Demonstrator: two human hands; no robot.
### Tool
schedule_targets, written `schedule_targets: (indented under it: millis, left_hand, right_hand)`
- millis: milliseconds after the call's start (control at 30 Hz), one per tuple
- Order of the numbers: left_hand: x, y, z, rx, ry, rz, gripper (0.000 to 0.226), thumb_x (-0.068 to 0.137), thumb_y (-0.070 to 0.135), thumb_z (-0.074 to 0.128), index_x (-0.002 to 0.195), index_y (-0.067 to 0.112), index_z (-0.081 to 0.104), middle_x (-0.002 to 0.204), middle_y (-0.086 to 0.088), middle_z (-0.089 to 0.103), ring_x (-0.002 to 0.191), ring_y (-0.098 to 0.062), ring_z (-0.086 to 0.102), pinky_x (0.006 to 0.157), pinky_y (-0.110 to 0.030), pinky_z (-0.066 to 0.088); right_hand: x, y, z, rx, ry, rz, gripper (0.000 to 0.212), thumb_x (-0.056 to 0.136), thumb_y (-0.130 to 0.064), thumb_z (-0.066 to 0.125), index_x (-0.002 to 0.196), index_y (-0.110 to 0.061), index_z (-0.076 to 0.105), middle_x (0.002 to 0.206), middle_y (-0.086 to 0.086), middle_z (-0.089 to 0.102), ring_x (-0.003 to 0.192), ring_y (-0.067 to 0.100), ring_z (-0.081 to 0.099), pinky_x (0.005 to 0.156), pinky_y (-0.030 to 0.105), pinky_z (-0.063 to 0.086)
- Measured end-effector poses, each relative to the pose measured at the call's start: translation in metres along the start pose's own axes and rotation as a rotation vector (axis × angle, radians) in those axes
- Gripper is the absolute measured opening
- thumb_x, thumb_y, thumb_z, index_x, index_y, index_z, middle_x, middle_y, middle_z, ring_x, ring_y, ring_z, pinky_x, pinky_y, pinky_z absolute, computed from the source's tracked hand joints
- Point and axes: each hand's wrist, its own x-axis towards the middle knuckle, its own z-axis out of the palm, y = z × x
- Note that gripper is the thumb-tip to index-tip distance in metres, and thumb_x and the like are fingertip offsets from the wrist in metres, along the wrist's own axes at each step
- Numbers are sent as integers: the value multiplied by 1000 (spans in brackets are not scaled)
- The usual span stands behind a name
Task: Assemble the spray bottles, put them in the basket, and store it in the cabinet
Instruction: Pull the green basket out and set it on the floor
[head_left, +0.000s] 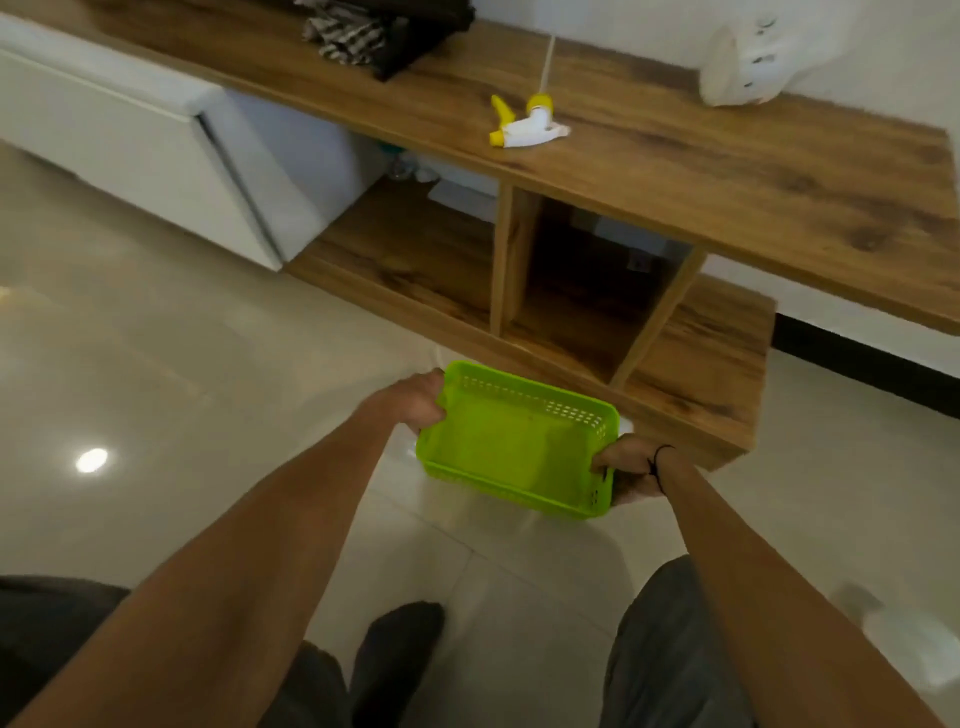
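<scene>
A green plastic basket (514, 441) with nothing in it hangs above the tiled floor in front of the wooden cabinet (701, 171). My left hand (418, 400) grips its left end and my right hand (631, 470) grips its right end. On the cabinet top lies a white and yellow spray head (527, 122) with its long tube pointing away from me. A blurred pale bottle (904, 644) lies on the floor at the lower right.
Below the cabinet top are open compartments (582, 291), the middle one dark. Folded dark and striped cloth (374, 31) lies on the top at the back. A white appliance (743, 62) stands at the far right. A white unit (130, 135) stands left.
</scene>
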Motion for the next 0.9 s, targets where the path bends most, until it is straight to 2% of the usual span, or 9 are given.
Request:
schedule_targets:
  millis: [133,233,300,367,500,567,667,767,900]
  left_hand:
    - [-16,-59,-13,32,153,-71,50,97,12,62,145,7,51,145,-22,60,132,-39,62,103,-44,52]
    - [-24,-89,-17,41,322,-179,48,100,18,57,148,14,50,141,-24,61,131,-44,60,104,-48,50]
    - [-26,-102,-19,32,380,-242,46,101,17,54,147,17,51,137,-24,61,128,-45,61,102,-49,51]
    - [-23,-114,-23,-3,407,-267,46,100,15,53,146,17,53,134,-25,62,127,-45,61,100,-51,51]
    - [-9,-139,-27,-80,441,-320,48,97,10,54,144,18,53,130,-26,63,123,-48,63,95,-51,52]
    - [0,-149,-27,-131,445,-356,48,96,8,54,143,16,52,128,-27,63,122,-48,63,93,-52,53]
    - [17,-158,-29,-167,431,-366,47,96,10,55,143,11,49,128,-29,64,125,-49,59,93,-54,53]
    - [34,-164,-24,-163,398,-360,52,98,13,52,149,9,42,141,-24,60,134,-48,52,102,-55,49]
    - [53,-169,-12,-136,319,-317,66,99,15,53,160,7,30,157,-20,46,140,-47,46,109,-57,43]
  right_hand:
    - [11,-27,61,-92,-67,-69,44,105,4,54,149,6,47,149,31,55,128,49,62,95,58,56]
    - [17,-37,106,-109,-45,-128,38,104,7,53,143,6,52,131,29,66,117,49,68,88,57,57]
    - [20,-40,132,-99,0,-153,34,100,10,57,135,11,57,118,31,70,106,49,70,90,60,57]
    - [24,-43,154,-126,43,-183,38,96,8,61,134,11,59,128,32,67,115,49,68,99,61,57]
    - [29,-50,191,-127,85,-197,46,94,-1,64,139,5,56,135,28,64,119,43,69,95,54,62]
    - [34,-52,209,-69,101,-191,42,93,3,64,134,6,58,135,30,64,122,49,65,98,60,58]
    - [45,-54,231,83,50,-143,37,94,12,57,130,3,63,133,31,65,118,54,65,92,69,56]
    - [63,-52,245,139,54,-110,42,94,14,54,133,2,65,134,30,65,115,53,66,87,66,59]
    - [79,-51,251,94,151,-71,37,93,8,56,128,1,68,129,26,68,109,49,68,84,64,62]
